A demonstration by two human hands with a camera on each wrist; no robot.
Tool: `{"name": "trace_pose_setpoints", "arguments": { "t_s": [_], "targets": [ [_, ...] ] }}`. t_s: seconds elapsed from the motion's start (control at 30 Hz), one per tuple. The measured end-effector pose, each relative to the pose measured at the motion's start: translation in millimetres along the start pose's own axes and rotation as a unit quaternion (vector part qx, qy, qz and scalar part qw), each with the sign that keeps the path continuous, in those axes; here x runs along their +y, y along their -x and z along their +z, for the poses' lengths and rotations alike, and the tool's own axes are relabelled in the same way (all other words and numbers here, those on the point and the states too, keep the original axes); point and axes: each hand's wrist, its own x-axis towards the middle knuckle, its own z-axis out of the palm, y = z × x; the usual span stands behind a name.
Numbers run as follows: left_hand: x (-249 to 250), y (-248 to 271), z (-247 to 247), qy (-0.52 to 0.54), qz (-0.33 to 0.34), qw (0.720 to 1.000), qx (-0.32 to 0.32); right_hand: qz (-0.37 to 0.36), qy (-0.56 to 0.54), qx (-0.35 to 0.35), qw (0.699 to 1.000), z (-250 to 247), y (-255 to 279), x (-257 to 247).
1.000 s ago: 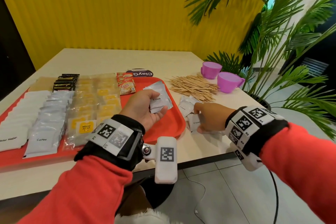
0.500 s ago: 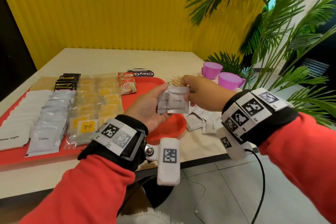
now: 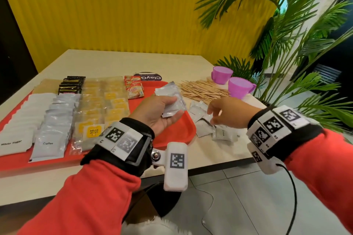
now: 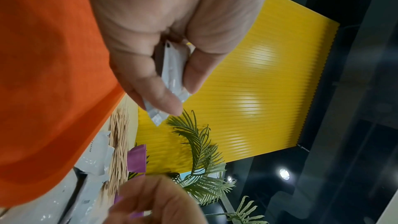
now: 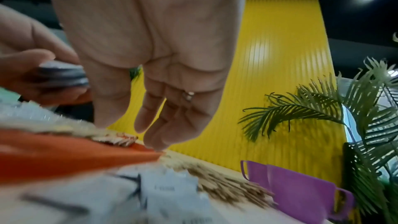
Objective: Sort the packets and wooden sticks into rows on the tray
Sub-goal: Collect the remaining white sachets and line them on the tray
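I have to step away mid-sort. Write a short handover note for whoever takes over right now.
Left hand grips a small stack of cream packets over the tray.
Right hand is open and empty, over the loose cream packets on the table.
Done: sugar, coffee, tea and creamer rows lie on the tray.
Left: gather the loose packets, lay a cream row, then row up the wooden sticks, which lie off the tray.

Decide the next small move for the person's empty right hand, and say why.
Probably lower the right hand onto a loose silver cream packet on the beige table and pinch it: the hand hovers open above that pile, while the left hand grips a stack of gathered silver packets.
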Motion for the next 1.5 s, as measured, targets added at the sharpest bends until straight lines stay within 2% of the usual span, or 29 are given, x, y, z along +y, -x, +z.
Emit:
{"name": "trace_pose_setpoints", "arguments": {
  "t_s": [0.1,0.23,0.4,0.53,0.63,0.73,0.83,1.0,1.13,1.33,1.5],
  "targets": [
    [-1,-2,0,0.001,-0.001,1.0,0.01,-0.03,0.092,-0.065,0.993,19,1,1],
    [0,-4,-4,0.012,-0.002,1.0,0.018,-0.09,0.117,-0.085,0.985,32,0,-10],
    [1,-6,-8,0.026,-0.002,0.999,0.024,-0.115,0.143,-0.063,0.981,31,4,-18],
    [-1,-6,-7,0.031,-0.007,0.999,0.022,-0.151,0.233,-0.04,0.96,34,10,-18],
    [-2,-6,-8,0.029,-0.008,0.999,0.021,-0.164,0.233,-0.033,0.958,34,11,-18],
    [-1,-5,-9,0.024,-0.001,0.999,0.025,-0.13,0.176,0.005,0.976,25,9,-15],
    [0,-6,-10,0.014,0.006,0.999,0.029,-0.062,0.038,0.079,0.994,11,2,-6],
    [-3,-10,-9,0.015,0.015,0.999,0.03,0.009,-0.16,0.157,0.975,-13,-5,-9],
    [-6,-12,-6,0.01,0.029,0.998,0.046,0.014,-0.262,0.172,0.95,-19,-8,-28],
    [-12,-11,-4,-0.011,0.027,1.0,0.012,-0.025,-0.264,0.197,0.944,-14,-12,-75],
    [-9,-8,-8,-0.024,0.013,0.999,-0.027,-0.062,-0.302,0.184,0.934,-5,-20,-96]
  ]
}}
